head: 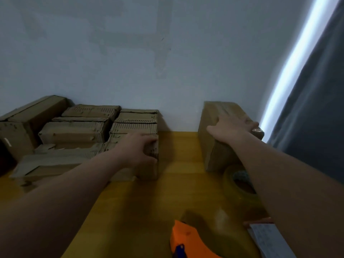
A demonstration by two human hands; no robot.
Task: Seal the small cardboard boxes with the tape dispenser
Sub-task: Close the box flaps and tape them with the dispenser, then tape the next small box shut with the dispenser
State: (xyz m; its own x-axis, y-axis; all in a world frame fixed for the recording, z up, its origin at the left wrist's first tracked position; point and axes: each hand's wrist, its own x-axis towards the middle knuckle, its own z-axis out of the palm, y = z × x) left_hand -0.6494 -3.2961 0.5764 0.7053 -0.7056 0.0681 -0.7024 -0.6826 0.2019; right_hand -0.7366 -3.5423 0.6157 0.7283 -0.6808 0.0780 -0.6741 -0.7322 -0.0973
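Note:
Several small cardboard boxes [74, 131] are packed together at the back left of the yellow wooden table [134, 211]. My left hand [138, 149] grips the right end of the nearest box [61, 164], thumb on its end face. On the right a single taped box [217, 146] stands by the wall, and my right hand [232, 125] lies flat on its top with straight fingers. The orange tape dispenser [188, 243] lies at the table's near edge, touched by neither hand.
A roll of clear tape [240, 181] lies just in front of the right box, under my right forearm. A white printed sheet [270, 241] is at the near right. A grey curtain [316, 118] hangs on the right, and a pale wall stands behind the boxes.

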